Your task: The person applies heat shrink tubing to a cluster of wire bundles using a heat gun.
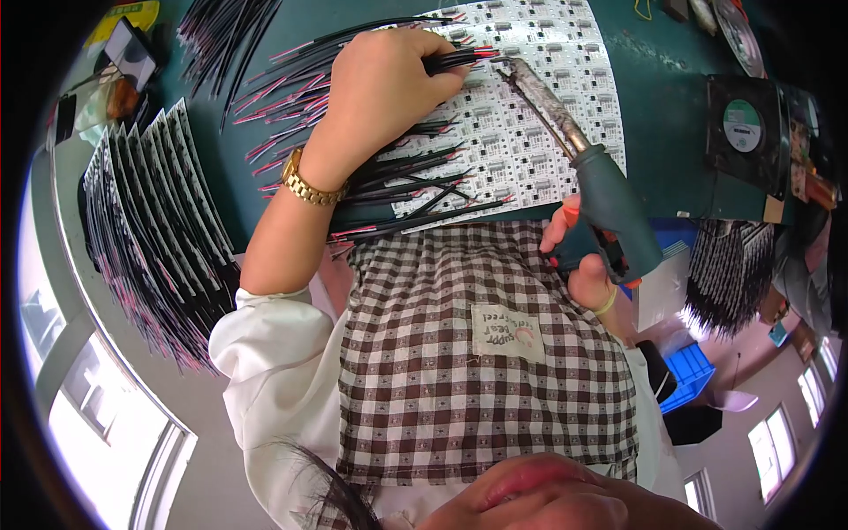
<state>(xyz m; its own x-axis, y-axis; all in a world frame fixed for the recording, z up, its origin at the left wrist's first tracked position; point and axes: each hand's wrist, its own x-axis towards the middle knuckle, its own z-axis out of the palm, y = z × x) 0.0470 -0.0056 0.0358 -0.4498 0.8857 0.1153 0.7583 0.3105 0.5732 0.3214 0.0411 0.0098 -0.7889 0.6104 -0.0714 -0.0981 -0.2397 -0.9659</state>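
My left hand (384, 88), a gold watch on its wrist, is closed on a few black cables (455, 58) whose red and black wire ends point right. Under them lies a white panel of small circuit boards (552, 124) dotted with dark components. My right hand (583, 265) grips the handle of a dark green soldering gun (618, 208), its fingers partly hidden by the body. The gun's metal tip is close to the held wire ends; whether they touch I cannot tell. More loose cables (397, 177) lie in a row across the panel's left side, under my left arm.
On the left, several board panels with wires attached (155, 194) stand in a curved row. A bundle of black cables (225, 40) lies at the far left. At the right sit a black box with a round green label (742, 124), hanging wires (729, 274) and a blue crate (687, 375).
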